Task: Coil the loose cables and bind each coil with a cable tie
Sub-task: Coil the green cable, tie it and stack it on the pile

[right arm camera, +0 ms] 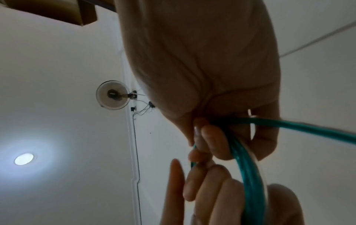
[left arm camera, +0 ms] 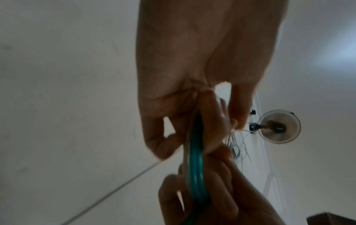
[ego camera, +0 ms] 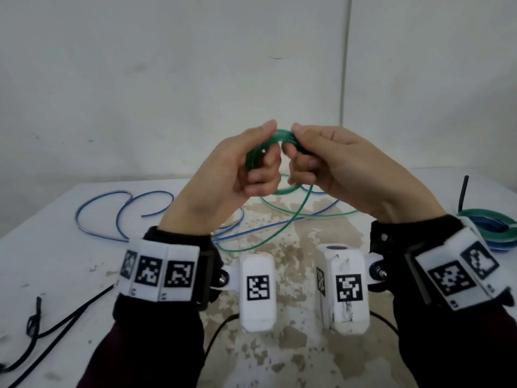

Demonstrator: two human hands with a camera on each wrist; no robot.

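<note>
Holding a small green coil (ego camera: 279, 135) up above the tabletop (ego camera: 56, 247), between both hands. Left hand (ego camera: 223, 175) on the left side of the coil, thumb on top and fingers (ego camera: 264, 180) curled round the turns. Right hand (ego camera: 335, 169) on the right side, thumb and curled fingers pinching the same coil, the two thumbs almost touching. Seen from the left wrist: several green turns (left arm camera: 194, 159) pressed side by side between the fingers of both hands. Seen from the right wrist: the turns (right arm camera: 248, 175) running down through the fingers, and one green strand (right arm camera: 308, 127) leaving the hand to the right.

Hanging from the coil down to the tabletop, a loose green cable (ego camera: 274, 233), crossing over a blue cable (ego camera: 112, 208) that lies spread in wide loops on the left and middle. Lying at the right edge of the tabletop, a pile of coils (ego camera: 498, 231), green on top and blue below. Resting at the near left, a black cord (ego camera: 56, 326). Cable tie on the held coil: cannot tell.
</note>
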